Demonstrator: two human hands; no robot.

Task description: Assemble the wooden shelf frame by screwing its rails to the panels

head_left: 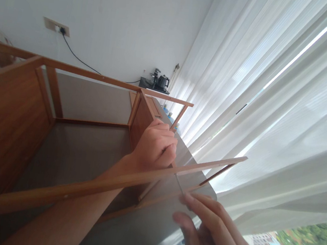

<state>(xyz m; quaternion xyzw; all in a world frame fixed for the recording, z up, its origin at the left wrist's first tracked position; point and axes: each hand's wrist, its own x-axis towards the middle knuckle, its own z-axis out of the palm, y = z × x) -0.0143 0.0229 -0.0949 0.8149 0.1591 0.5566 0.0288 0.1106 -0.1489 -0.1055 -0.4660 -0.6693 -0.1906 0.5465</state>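
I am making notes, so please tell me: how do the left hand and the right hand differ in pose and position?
The left hand is curled closed; the right hand is loosely open, thumb and index fingertip apart. The left hand is beyond the near wooden rail; the right hand is on the camera's side. The right hand's fingertip is at a thin grey rod; the left hand is not. Both are bare.

Pretty plain pale wall point(120, 19) upper left, sheer white curtains point(301, 113) all lit up on the right, green trees point(312, 243) outside, lower right.
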